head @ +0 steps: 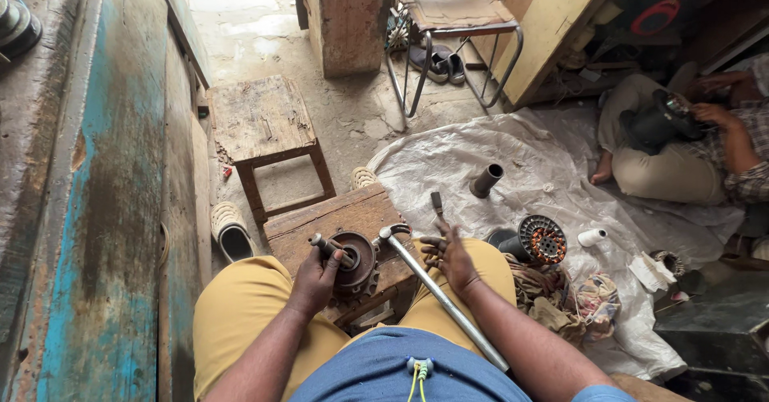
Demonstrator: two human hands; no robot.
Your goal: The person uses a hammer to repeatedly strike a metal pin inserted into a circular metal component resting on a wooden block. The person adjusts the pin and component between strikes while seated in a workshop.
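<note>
Rusted round motor end cover [357, 262] resting on a small wooden block [336, 224] between yellow-trousered knees, left hand [316, 278] clamped around its short steel shaft [327, 247], right hand [450, 259] hovering just beside with fingers loosely spread, touching nothing, over a long metal pipe [440, 296] leaning across the lap. Wound stator [541, 239], dark tube [486, 180] and white roll [592, 236] lying apart on a crumpled plastic sheet [545, 170] to the right, a seated person's hands [709, 102] busy at its far edge. Low wooden stool [260, 122] and sandal [231, 231] on open concrete beside a worn blue wall [104, 210] at left.
</note>
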